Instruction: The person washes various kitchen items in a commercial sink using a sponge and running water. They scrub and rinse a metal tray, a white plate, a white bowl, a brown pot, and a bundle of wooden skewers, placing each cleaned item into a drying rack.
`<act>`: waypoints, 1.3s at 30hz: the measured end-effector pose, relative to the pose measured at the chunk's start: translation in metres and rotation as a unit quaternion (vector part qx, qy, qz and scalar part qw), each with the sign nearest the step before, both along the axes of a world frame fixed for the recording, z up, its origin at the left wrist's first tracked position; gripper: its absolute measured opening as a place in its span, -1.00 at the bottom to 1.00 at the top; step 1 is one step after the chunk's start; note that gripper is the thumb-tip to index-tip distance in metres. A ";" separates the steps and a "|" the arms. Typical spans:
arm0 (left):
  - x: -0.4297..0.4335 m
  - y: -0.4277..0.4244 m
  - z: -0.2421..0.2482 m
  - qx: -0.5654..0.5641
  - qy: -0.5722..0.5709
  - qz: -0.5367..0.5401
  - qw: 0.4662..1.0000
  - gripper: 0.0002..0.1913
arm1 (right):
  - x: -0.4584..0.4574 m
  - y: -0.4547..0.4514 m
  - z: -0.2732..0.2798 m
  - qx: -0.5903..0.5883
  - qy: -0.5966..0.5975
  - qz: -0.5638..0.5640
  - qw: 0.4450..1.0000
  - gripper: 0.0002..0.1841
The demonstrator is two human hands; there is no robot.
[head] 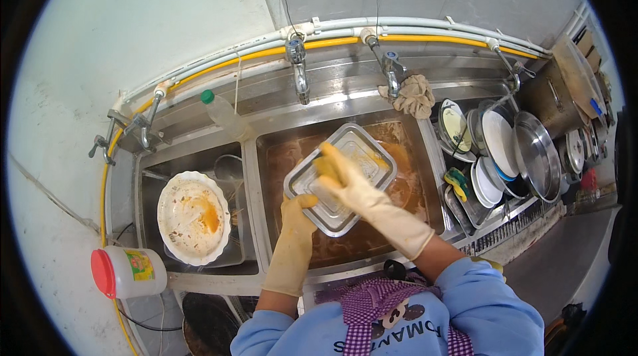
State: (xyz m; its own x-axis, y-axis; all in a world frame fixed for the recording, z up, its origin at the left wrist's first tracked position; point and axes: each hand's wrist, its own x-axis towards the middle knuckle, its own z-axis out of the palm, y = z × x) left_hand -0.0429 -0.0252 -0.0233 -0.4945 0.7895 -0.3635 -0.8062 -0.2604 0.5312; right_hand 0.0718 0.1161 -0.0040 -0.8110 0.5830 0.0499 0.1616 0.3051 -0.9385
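My left hand (295,219), in a cream rubber glove, grips the near left rim of a rectangular stainless-steel tray (344,214), with the thumb on top. The tray is tilted over the middle sink basin (437,206), above brown, murky water (356,251). Across the tray's inner face lies my gloved right hand (344,174), blurred at the fingers. Something yellowish shows at those fingertips; whether it is a sponge or the stained glove, I cannot tell. Orange residue marks the tray's far right part.
The left basin (251,236) holds a soiled white fluted dish (192,216). Stacked plates (498,139), steel pans (536,156) and a yellow-green sponge (456,181) stand right. Behind are taps (298,69), a rag (414,96) and a plastic bottle (224,116). A red-lidded tub (130,286) sits left.
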 end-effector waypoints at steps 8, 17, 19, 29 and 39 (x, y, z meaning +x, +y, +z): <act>0.009 -0.001 0.005 0.049 0.056 0.002 0.997 -0.04 | -0.029 -0.014 -0.012 0.185 -0.092 0.167 0.964 -0.67; 0.008 -0.002 0.012 -0.087 0.059 0.119 0.987 -0.04 | -0.034 -0.011 -0.005 0.134 -0.304 0.017 0.943 -0.65; 0.005 -0.001 0.010 -0.078 0.063 0.127 0.987 -0.05 | -0.026 -0.022 -0.002 0.169 -0.213 0.178 0.946 -0.50; 0.005 -0.001 -0.003 -0.071 0.095 0.132 0.984 -0.06 | -0.023 -0.035 -0.017 -0.041 -0.178 0.029 0.983 -0.56; 0.005 -0.023 0.026 -0.139 0.050 0.093 0.985 -0.12 | -0.039 0.042 -0.050 -0.233 -0.127 -0.122 0.956 -0.62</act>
